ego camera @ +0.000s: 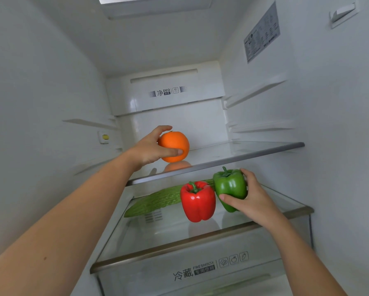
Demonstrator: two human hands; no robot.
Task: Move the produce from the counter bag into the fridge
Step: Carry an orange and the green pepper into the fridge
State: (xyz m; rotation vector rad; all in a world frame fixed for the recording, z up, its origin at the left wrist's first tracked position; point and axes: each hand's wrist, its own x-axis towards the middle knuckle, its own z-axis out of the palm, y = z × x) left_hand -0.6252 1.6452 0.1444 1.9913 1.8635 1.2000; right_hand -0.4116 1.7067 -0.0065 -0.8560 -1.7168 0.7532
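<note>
Inside the open fridge, my left hand (pixel 151 149) grips an orange (pixel 176 144) just above the upper glass shelf (pixel 243 155), near its front left. On the lower glass shelf (pixel 179 244), my right hand (pixel 250 199) holds a green bell pepper (pixel 229 186) from its right side. A red bell pepper (pixel 198 201) stands upright right beside the green one, touching it. Behind both lies a long green bitter gourd (pixel 158 200), partly hidden by the peppers. The counter bag is out of view.
White fridge walls close in left and right, with shelf rails (pixel 254 91) on the right wall. A crisper drawer (pixel 200 272) marked FRESHBOX sits below the lower shelf. A deodoriser panel (pixel 168 91) covers the back wall.
</note>
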